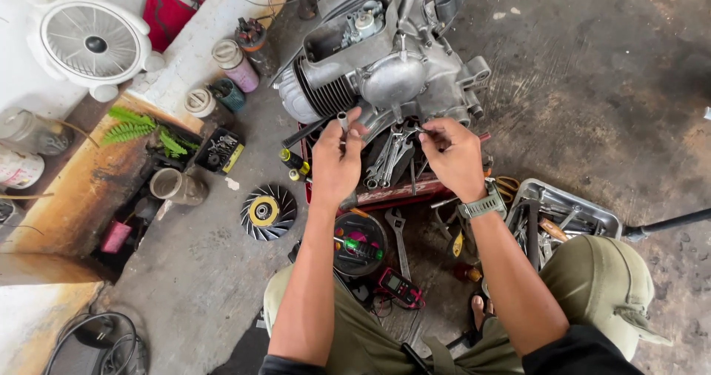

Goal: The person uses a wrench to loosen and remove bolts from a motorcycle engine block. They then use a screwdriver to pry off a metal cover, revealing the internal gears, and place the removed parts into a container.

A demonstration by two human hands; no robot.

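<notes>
Two hands work over a pile of spanners. The left hand [337,160] pinches one small socket tool [343,121] upright between thumb and fingers; the right hand [455,156] grips a thin metal piece [421,130], too small to identify. Just beyond both sits one grey engine [385,56]. Right of the right hand is one metal tray [566,201] of tools; near the left forearm, one finned fan wheel [268,212]. Everything lies on a stained concrete floor [592,86].

A stained concrete floor [592,108] carries an engine [385,56] at top centre, a round fan wheel [268,212] left of centre, a metal tool tray [570,208] at right, and spray cans [237,64] at upper left.
</notes>
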